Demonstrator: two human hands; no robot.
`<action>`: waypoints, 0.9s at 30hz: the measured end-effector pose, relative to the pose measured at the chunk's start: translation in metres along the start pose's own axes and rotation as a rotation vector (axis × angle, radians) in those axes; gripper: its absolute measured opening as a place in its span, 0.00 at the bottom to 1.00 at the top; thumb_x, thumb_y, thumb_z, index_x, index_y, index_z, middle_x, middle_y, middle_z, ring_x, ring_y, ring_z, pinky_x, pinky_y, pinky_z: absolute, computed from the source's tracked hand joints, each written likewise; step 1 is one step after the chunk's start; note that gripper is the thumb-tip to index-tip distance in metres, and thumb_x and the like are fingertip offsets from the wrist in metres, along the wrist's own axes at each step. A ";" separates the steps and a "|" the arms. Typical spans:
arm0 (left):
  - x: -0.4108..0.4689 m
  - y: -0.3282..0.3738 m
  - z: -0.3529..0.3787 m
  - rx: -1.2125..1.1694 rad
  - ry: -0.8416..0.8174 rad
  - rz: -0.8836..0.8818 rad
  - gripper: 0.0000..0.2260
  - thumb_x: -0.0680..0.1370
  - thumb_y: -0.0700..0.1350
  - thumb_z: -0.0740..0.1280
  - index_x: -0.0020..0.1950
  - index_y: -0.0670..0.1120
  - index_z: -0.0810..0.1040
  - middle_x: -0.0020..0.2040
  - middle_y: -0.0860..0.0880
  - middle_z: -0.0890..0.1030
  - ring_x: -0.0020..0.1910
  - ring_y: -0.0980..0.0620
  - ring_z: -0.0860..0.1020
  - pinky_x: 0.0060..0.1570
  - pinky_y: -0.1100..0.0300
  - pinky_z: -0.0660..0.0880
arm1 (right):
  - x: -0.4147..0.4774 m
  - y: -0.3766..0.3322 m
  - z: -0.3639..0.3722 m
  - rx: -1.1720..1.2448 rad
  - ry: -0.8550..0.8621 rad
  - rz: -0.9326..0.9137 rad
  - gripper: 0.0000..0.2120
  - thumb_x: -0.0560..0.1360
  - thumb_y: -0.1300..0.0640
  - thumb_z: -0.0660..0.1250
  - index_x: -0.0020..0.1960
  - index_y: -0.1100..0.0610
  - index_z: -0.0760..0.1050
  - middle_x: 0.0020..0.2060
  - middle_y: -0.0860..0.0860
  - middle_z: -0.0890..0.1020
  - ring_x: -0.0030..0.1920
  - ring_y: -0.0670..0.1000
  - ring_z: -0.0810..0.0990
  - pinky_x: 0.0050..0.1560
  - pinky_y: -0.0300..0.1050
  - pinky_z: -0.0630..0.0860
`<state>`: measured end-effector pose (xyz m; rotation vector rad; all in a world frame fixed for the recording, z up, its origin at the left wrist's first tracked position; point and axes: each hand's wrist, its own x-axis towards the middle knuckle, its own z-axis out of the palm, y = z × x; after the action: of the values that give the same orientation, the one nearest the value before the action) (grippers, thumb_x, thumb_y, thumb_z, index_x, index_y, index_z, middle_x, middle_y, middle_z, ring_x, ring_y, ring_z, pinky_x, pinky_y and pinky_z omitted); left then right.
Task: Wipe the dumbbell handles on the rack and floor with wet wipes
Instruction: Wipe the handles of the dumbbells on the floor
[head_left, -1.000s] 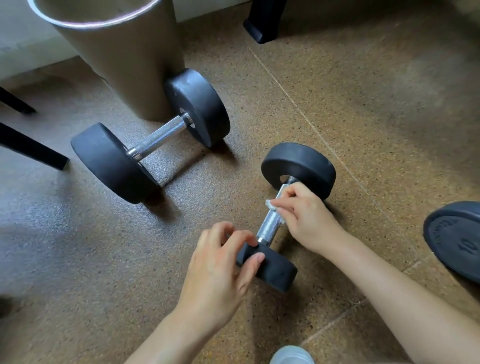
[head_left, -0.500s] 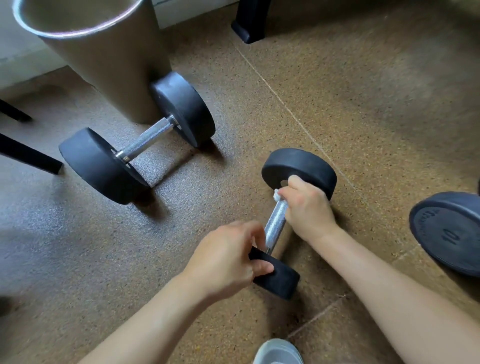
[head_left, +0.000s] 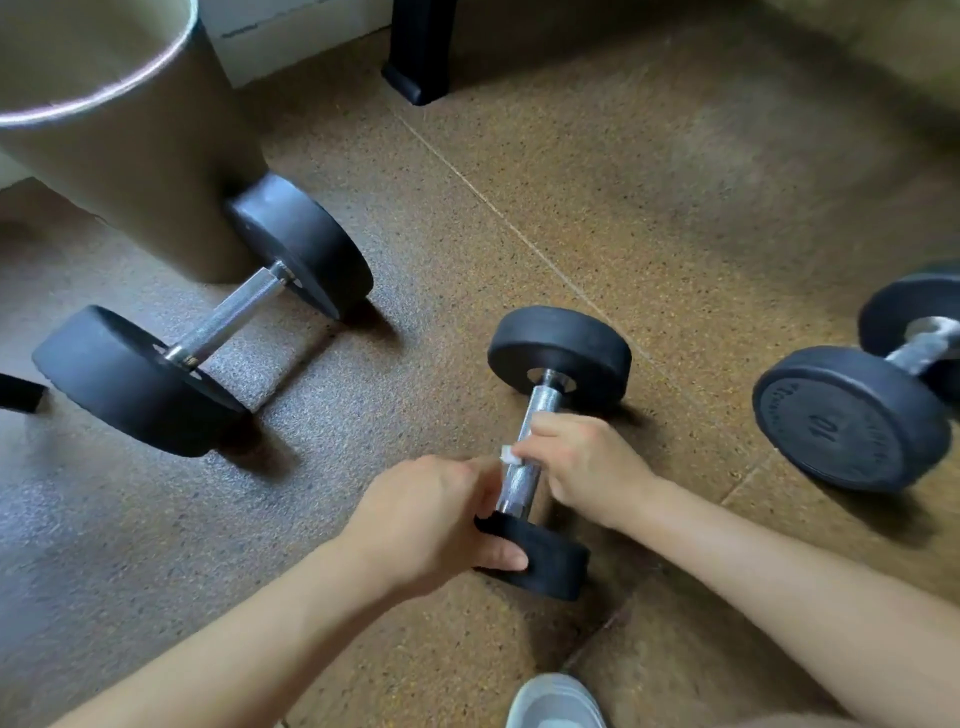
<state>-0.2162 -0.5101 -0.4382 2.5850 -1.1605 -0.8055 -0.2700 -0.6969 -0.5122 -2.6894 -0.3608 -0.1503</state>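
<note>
Head view: small black steel-handled dumbbell (head_left: 558, 358) lies on speckled brown floor (head_left: 675, 182), open floor beyond; bigger black dumbbell (head_left: 228, 317) apart at left. Left hand (head_left: 431, 514) grips its near disc with curled fingers; right hand (head_left: 582, 462) curls round the handle, pinching a white wet wipe (head_left: 508, 456).

Gym, free-weights area. Evidence: speckled rubber floor (head_left: 675, 182) with tile seams. Three rubber-headed, knurled-handle dumbbells on it: big dumbbell (head_left: 228, 317) left, small dumbbell (head_left: 558, 353) centre, "10"-stamped dumbbell (head_left: 852, 415) right. Black frame leg (head_left: 421, 52) top centre.
</note>
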 end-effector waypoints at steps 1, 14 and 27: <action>0.000 0.000 0.001 0.034 0.005 -0.014 0.23 0.66 0.68 0.69 0.44 0.55 0.64 0.44 0.56 0.74 0.48 0.49 0.76 0.39 0.56 0.67 | 0.007 0.010 -0.001 -0.047 0.040 0.035 0.06 0.67 0.67 0.69 0.38 0.58 0.80 0.33 0.53 0.74 0.30 0.56 0.75 0.28 0.46 0.72; -0.034 -0.001 0.057 -0.006 0.430 0.370 0.13 0.78 0.61 0.61 0.58 0.58 0.75 0.53 0.52 0.75 0.49 0.47 0.74 0.43 0.51 0.74 | 0.001 0.023 -0.007 -0.083 0.176 0.247 0.09 0.74 0.65 0.62 0.39 0.62 0.79 0.35 0.57 0.72 0.30 0.58 0.73 0.26 0.51 0.74; -0.024 0.009 0.061 -0.138 0.336 0.446 0.14 0.79 0.57 0.62 0.62 0.54 0.74 0.59 0.51 0.73 0.52 0.51 0.73 0.50 0.55 0.74 | -0.028 0.005 -0.006 0.018 0.089 0.188 0.06 0.72 0.64 0.65 0.42 0.59 0.82 0.35 0.55 0.74 0.30 0.59 0.76 0.27 0.48 0.74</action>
<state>-0.2682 -0.4962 -0.4761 2.1192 -1.4316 -0.3253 -0.2963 -0.7104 -0.5129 -2.6703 -0.0808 -0.2083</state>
